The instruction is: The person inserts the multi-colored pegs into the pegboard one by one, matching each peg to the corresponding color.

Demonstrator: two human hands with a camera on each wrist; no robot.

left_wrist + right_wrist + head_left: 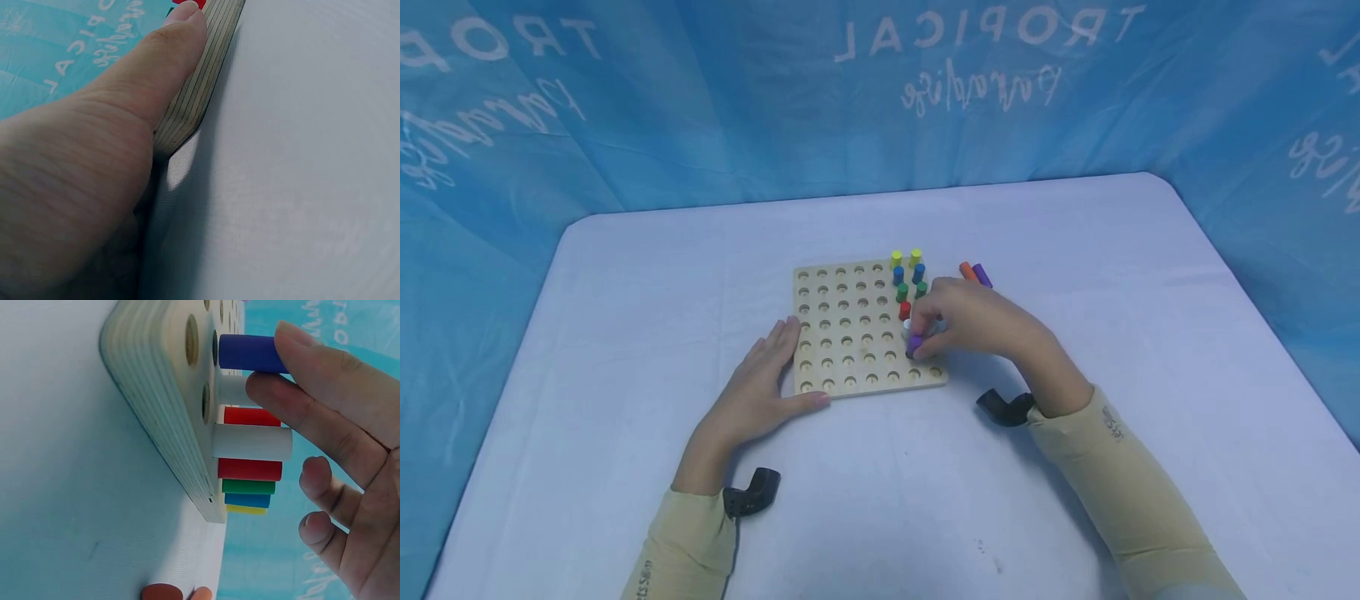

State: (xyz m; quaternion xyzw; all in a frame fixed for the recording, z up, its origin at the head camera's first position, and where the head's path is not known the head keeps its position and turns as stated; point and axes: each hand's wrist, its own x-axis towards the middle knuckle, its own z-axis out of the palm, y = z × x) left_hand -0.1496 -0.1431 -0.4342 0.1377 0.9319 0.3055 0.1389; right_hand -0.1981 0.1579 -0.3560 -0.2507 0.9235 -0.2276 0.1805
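Observation:
A square wooden pegboard [847, 351] with rows of round holes lies on the table. Between thumb and forefinger my right hand [977, 318] pinches a purple peg [250, 352], its free end right at a hole in the board. Beside it in the right wrist view stand a white peg [253, 442], a red peg [250, 469], a green peg [249, 487] and others. Yellow pegs [897, 259] and blue pegs [898, 275] stand farther back, in two columns. My left hand [752, 392] rests spread at the board's near left corner, thumb along the front edge.
An orange peg [968, 272] and another purple peg [982, 276] lie loose on the white tablecloth [700, 275], right of the board. Black wrist cameras stick out beside both sleeves. A blue printed curtain [760, 100] hangs behind the table.

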